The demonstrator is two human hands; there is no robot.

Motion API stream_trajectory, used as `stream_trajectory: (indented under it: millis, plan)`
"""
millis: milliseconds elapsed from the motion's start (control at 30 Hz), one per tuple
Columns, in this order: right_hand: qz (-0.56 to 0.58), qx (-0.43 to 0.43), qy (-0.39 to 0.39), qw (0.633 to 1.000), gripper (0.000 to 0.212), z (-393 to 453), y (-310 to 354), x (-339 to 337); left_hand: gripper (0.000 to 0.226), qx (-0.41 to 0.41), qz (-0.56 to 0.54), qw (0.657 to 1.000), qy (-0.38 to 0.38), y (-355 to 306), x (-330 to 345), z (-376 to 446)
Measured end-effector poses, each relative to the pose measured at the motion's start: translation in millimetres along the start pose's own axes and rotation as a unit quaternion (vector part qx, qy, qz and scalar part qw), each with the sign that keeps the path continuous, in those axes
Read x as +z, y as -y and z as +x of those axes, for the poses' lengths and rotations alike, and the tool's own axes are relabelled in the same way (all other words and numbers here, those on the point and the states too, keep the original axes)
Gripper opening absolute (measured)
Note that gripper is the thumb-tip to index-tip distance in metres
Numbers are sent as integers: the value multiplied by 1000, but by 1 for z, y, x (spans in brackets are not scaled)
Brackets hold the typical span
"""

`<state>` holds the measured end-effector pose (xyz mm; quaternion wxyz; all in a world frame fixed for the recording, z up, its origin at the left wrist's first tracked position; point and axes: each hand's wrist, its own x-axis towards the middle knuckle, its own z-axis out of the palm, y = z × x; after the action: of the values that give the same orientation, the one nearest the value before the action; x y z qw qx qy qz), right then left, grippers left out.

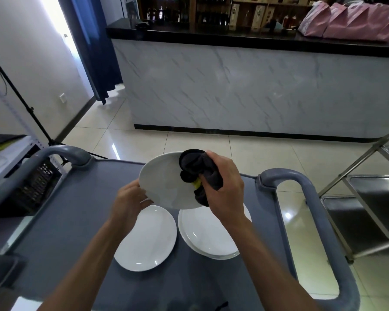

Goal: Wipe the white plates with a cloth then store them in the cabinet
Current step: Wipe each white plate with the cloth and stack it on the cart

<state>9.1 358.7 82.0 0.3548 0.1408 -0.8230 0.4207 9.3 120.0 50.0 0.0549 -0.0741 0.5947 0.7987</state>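
Your left hand (pixel 130 199) grips the raised white plate's (pixel 164 182) near rim | your right hand (pixel 225 187) clutches a bunched dark cloth (pixel 200 169) against its face | two plates (pixel 146 239) below on the grey cart (pixel 61 221), right one (pixel 207 236) partly hidden by your forearm.
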Motion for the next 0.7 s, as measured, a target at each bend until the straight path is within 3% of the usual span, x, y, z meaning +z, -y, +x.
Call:
stream_trajectory:
  millis: [100, 233, 333, 700]
  plan:
    - [-16, -46, -15, 999, 59, 0, 0, -5, 39, -47, -86, 995, 23, 3, 0, -3]
    - [-19, -88, -14, 996, 52, -4, -1, -7, 33, -101, -135, 986, 3, 7, 5, -2]
    - [-27, -91, -14, 995, 55, -10, -2, -8, 54, -158, -100, 982, 4, 9, 6, -2]
    - [-95, -187, -18, 978, 40, -18, -5, -16, 87, -351, -9, 934, 68, 11, -5, -5]
